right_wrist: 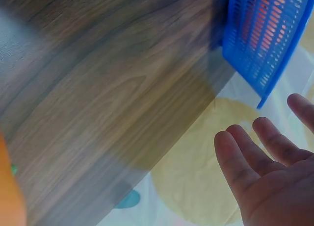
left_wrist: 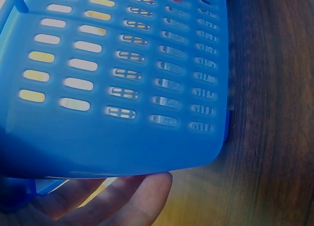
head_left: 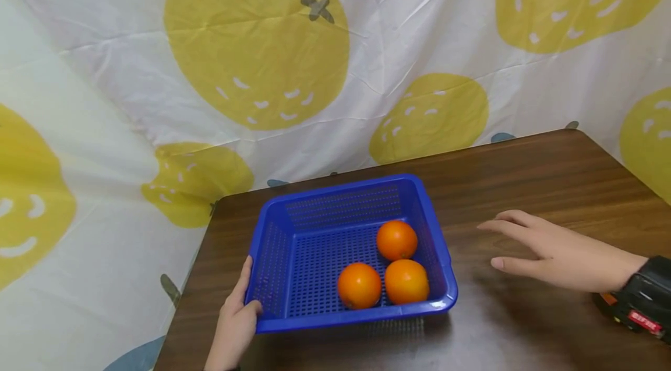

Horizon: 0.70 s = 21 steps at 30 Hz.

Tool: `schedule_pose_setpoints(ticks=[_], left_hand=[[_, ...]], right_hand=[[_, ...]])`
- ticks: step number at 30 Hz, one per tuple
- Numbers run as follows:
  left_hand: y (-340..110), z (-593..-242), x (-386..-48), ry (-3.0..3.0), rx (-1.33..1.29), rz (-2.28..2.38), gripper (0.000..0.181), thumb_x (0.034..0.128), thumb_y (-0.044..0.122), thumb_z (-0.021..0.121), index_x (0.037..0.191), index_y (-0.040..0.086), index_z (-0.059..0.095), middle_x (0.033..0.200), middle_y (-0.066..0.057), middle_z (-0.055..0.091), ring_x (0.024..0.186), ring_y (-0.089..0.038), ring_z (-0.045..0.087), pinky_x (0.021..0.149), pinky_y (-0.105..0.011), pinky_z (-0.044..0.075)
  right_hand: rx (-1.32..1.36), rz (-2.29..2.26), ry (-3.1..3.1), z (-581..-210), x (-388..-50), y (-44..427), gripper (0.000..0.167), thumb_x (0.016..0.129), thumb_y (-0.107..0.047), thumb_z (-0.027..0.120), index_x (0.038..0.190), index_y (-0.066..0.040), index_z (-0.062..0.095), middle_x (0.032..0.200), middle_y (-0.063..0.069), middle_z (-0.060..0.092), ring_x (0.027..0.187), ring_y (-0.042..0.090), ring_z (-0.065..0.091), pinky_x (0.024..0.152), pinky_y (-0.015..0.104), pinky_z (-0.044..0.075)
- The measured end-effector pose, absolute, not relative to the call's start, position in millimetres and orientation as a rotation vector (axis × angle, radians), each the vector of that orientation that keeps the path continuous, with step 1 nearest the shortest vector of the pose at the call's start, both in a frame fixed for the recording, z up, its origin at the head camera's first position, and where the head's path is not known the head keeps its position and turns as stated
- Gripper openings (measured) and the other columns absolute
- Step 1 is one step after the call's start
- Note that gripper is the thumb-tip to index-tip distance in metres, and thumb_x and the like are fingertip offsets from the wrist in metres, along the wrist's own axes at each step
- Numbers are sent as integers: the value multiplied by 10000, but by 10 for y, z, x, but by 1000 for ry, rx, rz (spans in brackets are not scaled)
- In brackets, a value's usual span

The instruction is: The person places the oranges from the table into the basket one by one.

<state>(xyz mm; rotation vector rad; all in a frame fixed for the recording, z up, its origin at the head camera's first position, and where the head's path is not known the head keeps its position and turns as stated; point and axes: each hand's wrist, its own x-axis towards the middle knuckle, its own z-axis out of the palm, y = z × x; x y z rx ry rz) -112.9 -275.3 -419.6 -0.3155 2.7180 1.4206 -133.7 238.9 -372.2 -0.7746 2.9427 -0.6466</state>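
Note:
A blue plastic basket (head_left: pixel 335 318) with slotted walls stands on the table, holding three oranges. One orange (head_left: pixel 396 240) lies toward the back right, another orange (head_left: pixel 406 282) in front of it, and a third orange (head_left: pixel 359 285) to their left. My left hand (head_left: pixel 234 324) grips the basket's left rim near the front corner, thumb on top. In the left wrist view its fingers (left_wrist: pixel 152 196) curl at the rim beside the slotted wall. To the right of the basket, my right hand (head_left: pixel 555 251) hovers over the table, fingers spread and holding nothing.
The brown wood-grain table (head_left: pixel 524 179) reaches back to a white cloth (head_left: pixel 367 68) printed with big yellow fruits. A black strapped device (head_left: pixel 647 295) sits on the right wrist. At the right wrist view's left edge is a blurred orange shape (right_wrist: pixel 10 191) I cannot identify.

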Motion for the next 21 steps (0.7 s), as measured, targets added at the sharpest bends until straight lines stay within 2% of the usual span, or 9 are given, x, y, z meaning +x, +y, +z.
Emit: schedule_pose_setpoints(ticks=[8, 16, 21], left_hand=[[-2751, -4205, -1128, 2712, -310, 1432, 938, 822, -55, 440, 1627, 323, 140, 1683, -141, 162, 1491, -387, 272, 1100, -530, 316], [-2740, -4200, -1125, 2713, -286, 1452, 934, 821, -59, 437, 1627, 317, 150, 1685, -126, 162, 1502, -389, 259, 1110, -535, 305], [-2754, -4200, -1126, 2730, -284, 1432, 937, 817, -59, 445, 1627, 313, 155, 1680, -121, 182, 1476, -361, 293, 1071, -492, 338]], right_hand=[[-665, -637, 2931, -3792, -1314, 2616, 583, 962, -562, 569, 1466, -279, 491, 1426, 15, 495, 1253, 292, 555, 906, 514, 502], [-591, -626, 2975, -3946, -1271, 2945, 599, 966, -447, 630, 1480, -178, 481, 1409, 119, 504, 1218, 381, 565, 874, 585, 490], [-546, -609, 3005, -4074, -1250, 3127, 603, 960, -399, 654, 1470, -128, 479, 1388, 182, 514, 1198, 434, 557, 847, 609, 483]])
